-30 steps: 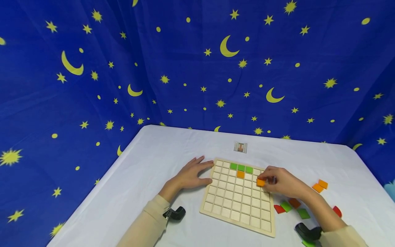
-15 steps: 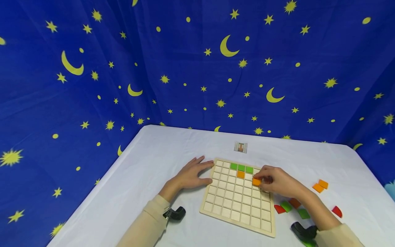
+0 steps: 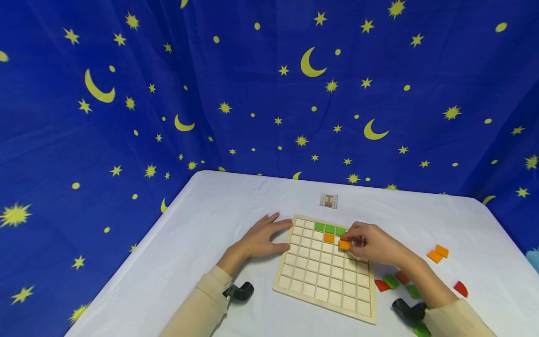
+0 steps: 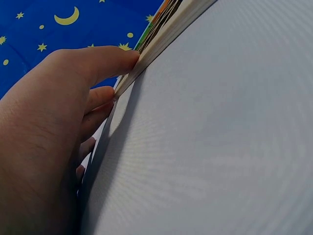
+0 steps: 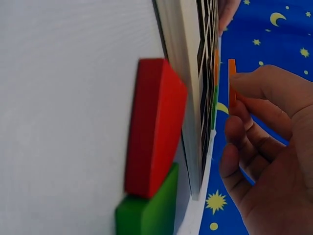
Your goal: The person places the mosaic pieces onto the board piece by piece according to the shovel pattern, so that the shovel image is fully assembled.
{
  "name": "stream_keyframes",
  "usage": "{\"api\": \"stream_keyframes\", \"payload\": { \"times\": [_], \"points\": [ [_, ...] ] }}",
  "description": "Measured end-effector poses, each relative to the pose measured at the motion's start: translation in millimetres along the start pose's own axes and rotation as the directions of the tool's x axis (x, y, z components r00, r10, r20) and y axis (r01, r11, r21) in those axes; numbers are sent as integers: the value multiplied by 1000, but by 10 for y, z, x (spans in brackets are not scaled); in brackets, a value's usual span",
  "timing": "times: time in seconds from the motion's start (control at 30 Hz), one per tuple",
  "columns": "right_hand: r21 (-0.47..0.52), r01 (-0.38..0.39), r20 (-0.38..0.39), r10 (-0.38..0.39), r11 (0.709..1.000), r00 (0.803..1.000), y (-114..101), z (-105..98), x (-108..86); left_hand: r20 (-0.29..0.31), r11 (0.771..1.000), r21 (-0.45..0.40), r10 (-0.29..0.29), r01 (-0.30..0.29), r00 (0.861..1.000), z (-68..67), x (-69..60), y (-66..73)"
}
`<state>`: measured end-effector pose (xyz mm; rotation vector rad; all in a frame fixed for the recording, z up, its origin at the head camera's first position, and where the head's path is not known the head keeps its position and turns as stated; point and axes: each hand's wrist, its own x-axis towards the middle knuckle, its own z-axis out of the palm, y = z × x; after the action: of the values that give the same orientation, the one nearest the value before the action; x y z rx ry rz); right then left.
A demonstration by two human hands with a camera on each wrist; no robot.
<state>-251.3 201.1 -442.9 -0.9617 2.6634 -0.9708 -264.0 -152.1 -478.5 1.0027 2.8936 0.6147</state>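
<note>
Right hand (image 3: 375,243) has carried orange tile (image 3: 344,245) leftward, apparently above board (image 3: 314,279).

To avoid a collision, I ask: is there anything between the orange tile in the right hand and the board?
Nothing visible: the right hand pinches the orange tile above the board, with only a bare gap between.

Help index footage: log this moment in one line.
right hand: pinches orange square tile above wooden grid board; left hand: touches board's left edge; on board: three green square tiles, another orange tile

Gridded board (image 3: 324,270), orange tile (image 3: 344,245) in right grip (image 3: 376,244)
</note>
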Motion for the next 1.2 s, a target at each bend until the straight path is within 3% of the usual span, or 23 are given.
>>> {"api": "stream_keyframes", "payload": {
  "times": [0.4, 1.2],
  "points": [
    [-11, 86, 19, -85, 996, 996, -31, 88, 107, -1, 1000, -1, -3, 3, 1000, 7, 0, -12],
    [-46, 95, 79, -91, 994, 993, -160, 175, 208, 8, 1000, -10, -8, 8, 1000, -7, 1, -1]
  ]
}}
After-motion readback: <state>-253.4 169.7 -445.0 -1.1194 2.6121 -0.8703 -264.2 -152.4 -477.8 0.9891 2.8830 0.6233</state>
